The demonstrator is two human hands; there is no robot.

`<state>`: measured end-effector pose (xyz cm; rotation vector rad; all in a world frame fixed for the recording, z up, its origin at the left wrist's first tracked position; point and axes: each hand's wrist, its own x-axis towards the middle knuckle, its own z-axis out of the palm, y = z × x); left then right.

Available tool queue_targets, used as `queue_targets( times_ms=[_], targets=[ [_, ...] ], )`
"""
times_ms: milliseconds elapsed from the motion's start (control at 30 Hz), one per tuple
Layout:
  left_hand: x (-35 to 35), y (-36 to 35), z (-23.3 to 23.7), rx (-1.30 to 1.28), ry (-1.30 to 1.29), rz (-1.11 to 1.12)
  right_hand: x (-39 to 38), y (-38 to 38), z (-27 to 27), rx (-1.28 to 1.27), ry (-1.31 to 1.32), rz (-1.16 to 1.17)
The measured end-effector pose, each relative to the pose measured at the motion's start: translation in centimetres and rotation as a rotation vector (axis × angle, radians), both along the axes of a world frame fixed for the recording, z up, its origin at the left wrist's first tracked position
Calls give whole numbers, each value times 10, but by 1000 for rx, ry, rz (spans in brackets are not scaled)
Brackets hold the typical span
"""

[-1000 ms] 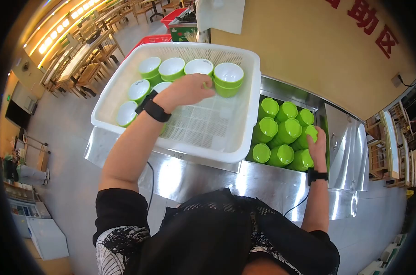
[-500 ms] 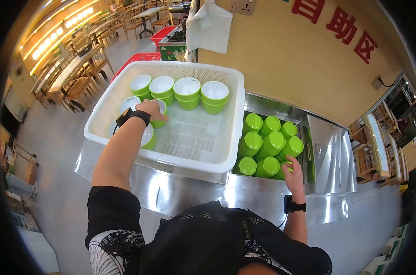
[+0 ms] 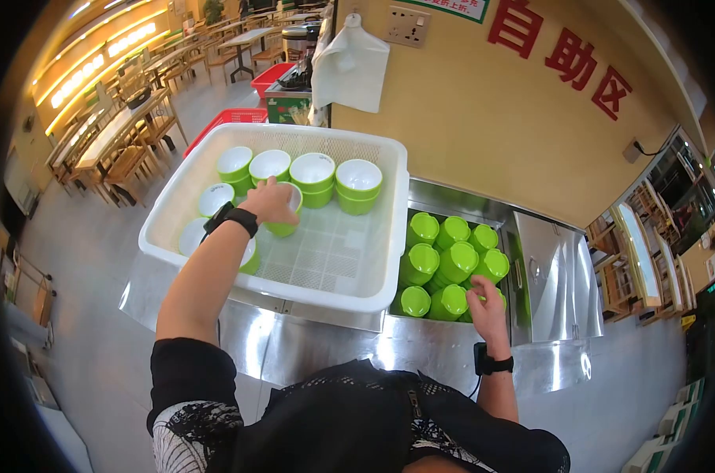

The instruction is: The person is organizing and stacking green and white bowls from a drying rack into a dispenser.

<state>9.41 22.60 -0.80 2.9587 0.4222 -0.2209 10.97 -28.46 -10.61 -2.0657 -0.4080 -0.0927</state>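
Note:
Inside a white plastic basket (image 3: 330, 298), my left hand (image 3: 269, 203) has its fingers closed on a green bowl (image 3: 283, 229) with a white inside. Behind it stands a row of stacked bowls (image 3: 313, 180), white insides facing up. More bowls (image 3: 215, 199) sit to the left, partly covered by my wrist. My right hand (image 3: 487, 306) is at the front right of a steel bin, fingers slightly bent and apart, over an upside-down green bowl that it mostly hides. Several upside-down green bowls (image 3: 458, 260) stand in stacks beside it.
The basket rests on a steel counter (image 3: 326, 335), left of the bin. A steel lid (image 3: 553, 276) lies right of the bin. A tan wall (image 3: 484, 118) with a socket (image 3: 407, 27) rises behind. A red basket (image 3: 227, 126) sits behind the white one.
My left hand has moved slightly right with the bowl in its fingers. My right hand stays at the front right stack. The whole view has shifted a little.

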Motion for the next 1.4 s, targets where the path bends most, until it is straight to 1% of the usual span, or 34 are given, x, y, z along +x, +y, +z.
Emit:
queue_targets(
  times_ms=[33, 100, 133, 167, 200, 233, 267, 300, 333, 400, 433, 467, 500, 533, 567, 633, 667, 700, 767, 800, 833, 867, 900, 967, 1000, 1067, 1133, 1167, 1233, 1267, 1333, 1367, 1400],
  targets=[
    [2, 0, 3, 5, 0, -11, -1, 4, 8, 5, 0, -11],
    [6, 1, 11, -146, -173, -90, -4, 13, 32, 36, -74, 27],
    [5, -5, 22, -194, -234, -180, -7, 20, 45, 40, -74, 15],
    [-4, -19, 42, -192, -230, -190, -10, 27, 57, 69, -121, 45],
    [-17, -40, 67, -578, -220, -194, -14, 34, 69, 96, -166, 77],
    [-25, -59, 80, -966, -200, -186, -18, 43, 79, 96, -159, 71],
    [-27, -72, 81, -968, -192, -186, -23, 52, 88, 120, -203, 138],
    [-28, -84, 81, -1167, -183, -286, -27, 61, 98, 145, -248, 207],
    [-29, -97, 82, -1364, -173, -388, -35, 72, 111, 146, -243, 203],
    [-42, -132, 90, -1406, -168, -429, -48, 92, 132, 50, -435, 325],
    [-45, -145, 90, -1449, -167, -473, -51, 100, 134, 50, -429, 311],
    [-43, -153, 87, -1452, -145, -481, -53, 107, 135, 27, -495, 336],
    [-41, -160, 83, -1546, -129, -468, -53, 109, 135, 2, -556, 354],
    [-37, -167, 79, -1642, -104, -452, -47, 107, 130, -4, -552, 363],
    [-35, -169, 76, -1649, -58, -461, -46, 106, 129, -9, -529, 328],
    [-30, -164, 72, -1570, 14, -460, -46, 104, 127, -49, -547, 317],
    [-32, -167, 75, -1562, 36, -484, -45, 104, 124, -44, -598, 294],
    [-32, -169, 73, -1565, 95, -503, -45, 103, 123, -51, -573, 244],
    [-33, -169, 66, -1519, 37, -512, -45, 103, 122, 1, -586, 320],
    [-31, -168, 61, -1518, 85, -527, -46, 102, 124, 14, -566, 327],
    [-30, -166, 56, -1530, 94, -484, -45, 102, 120, 15, -549, 289],
    [-29, -165, 52, -1539, 99, -438, -45, 102, 116, 64, -508, 340],
    [-30, -166, 50, -1535, 132, -448, -45, 103, 112, 116, -471, 394],
    [-31, -167, 50, -1481, 77, -497, -46, 104, 101, 128, -467, 353],
    [-30, -165, 47, -1479, 99, -500, -45, 104, 99, 140, -501, 338],
    [-27, -163, 41, -1533, 56, -564, -43, 100, 99, 151, -536, 316],
    [-24, -167, 42, -1509, 57, -552, -42, 91, 103, 237, -494, 245],
    [-24, -169, 42, -1487, 48, -536, -40, 85, 102, 237, -489, 242],
    [-22, -166, 45, -1455, 76, -516, -35, 65, 97, 209, -411, 67],
    [-21, -165, 47, -1420, 99, -500, -29, 53, 93, 209, -408, 70],
    [-20, -167, 46, -1391, 107, -490, -15, 25, 78, -13, -372, -157],
    [-20, -168, 46, -1360, 116, -485, -7, 9, 69, -16, -369, -156],
    [-20, -168, 45, -1364, 116, -482, 0, -7, 59, -117, -369, -243]
  ],
)
